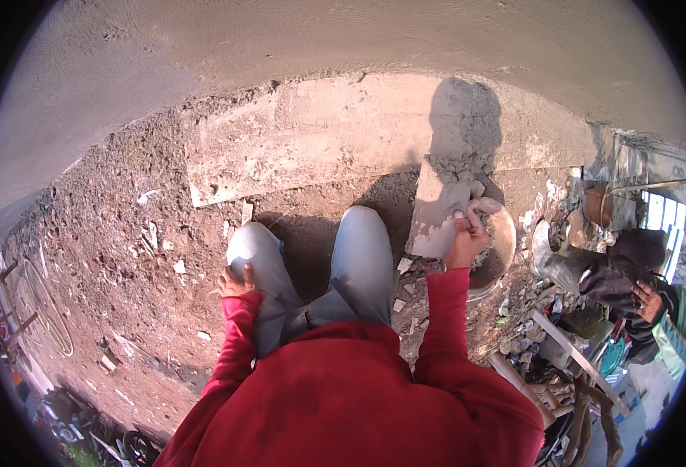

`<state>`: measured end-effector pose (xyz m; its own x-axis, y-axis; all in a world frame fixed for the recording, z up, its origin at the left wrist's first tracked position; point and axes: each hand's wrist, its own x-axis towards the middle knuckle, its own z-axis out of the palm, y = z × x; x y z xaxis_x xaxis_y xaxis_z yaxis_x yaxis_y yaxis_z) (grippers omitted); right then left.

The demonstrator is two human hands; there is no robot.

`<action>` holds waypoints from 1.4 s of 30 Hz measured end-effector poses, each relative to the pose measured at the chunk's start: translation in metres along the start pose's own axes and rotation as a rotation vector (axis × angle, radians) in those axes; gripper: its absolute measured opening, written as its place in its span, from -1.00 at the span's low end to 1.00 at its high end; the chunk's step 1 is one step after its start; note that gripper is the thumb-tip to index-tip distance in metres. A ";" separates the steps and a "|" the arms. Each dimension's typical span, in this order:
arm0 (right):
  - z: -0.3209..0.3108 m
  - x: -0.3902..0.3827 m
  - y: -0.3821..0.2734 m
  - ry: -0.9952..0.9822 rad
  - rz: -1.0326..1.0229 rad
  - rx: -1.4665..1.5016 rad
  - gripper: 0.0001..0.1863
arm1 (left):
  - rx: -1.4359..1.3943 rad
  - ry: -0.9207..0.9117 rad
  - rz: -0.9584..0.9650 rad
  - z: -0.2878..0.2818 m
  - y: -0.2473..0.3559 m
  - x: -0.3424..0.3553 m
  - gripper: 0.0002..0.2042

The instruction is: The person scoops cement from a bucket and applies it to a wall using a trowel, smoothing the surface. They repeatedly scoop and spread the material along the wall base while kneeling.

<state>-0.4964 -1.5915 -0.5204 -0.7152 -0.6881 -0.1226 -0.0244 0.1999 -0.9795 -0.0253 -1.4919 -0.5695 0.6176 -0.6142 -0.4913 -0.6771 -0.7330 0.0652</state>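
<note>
My left hand rests on my left knee, fingers apart and holding nothing. My right hand is closed at the left rim of a round bucket with greyish contents; what its fingers grip I cannot make out. Just left of the bucket, under and beside that hand, a flat grey, mortar-smeared piece lies across the rubble, reaching up toward a long pale board.
A plastered wall curves along the top. Rubble-strewn ground surrounds me. At right stands another person in dark trousers, a hand visible, among wooden pieces and debris. A coiled hose lies far left.
</note>
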 end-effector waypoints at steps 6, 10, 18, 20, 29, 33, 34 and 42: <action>-0.124 -0.022 -0.091 0.260 -0.178 -1.126 -0.68 | -0.055 -0.021 -0.005 0.004 -0.012 0.001 -0.15; -0.144 -0.021 -0.081 0.139 -0.080 -1.716 -0.75 | -0.041 0.000 0.054 0.013 -0.007 0.003 -0.14; -0.038 0.022 -0.055 0.270 -0.446 -1.068 -0.67 | 0.001 0.016 0.011 0.002 -0.003 -0.004 -0.16; 0.016 0.043 -0.002 0.049 -0.304 -0.694 -0.66 | -0.009 -0.031 0.008 -0.001 0.000 -0.003 -0.18; 0.238 0.138 0.192 -0.175 0.215 -0.453 -0.64 | -0.003 0.040 0.050 0.004 0.009 0.000 -0.26; 0.293 0.142 0.158 -0.165 0.104 -0.614 -0.61 | -0.002 0.001 -0.019 -0.007 0.011 -0.003 -0.26; 0.302 0.144 0.152 -0.121 0.105 -0.642 -0.61 | -0.022 -0.033 -0.033 -0.012 0.014 -0.003 -0.24; 0.304 0.134 0.155 -0.079 0.086 -0.089 -0.67 | -0.048 -0.005 0.014 -0.013 0.013 0.000 -0.28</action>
<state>-0.3837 -1.8650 -0.7377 -0.6602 -0.7178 -0.2211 -0.0294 0.3189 -0.9473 -0.0287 -1.5048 -0.5569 0.6062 -0.6228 -0.4946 -0.6654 -0.7378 0.1135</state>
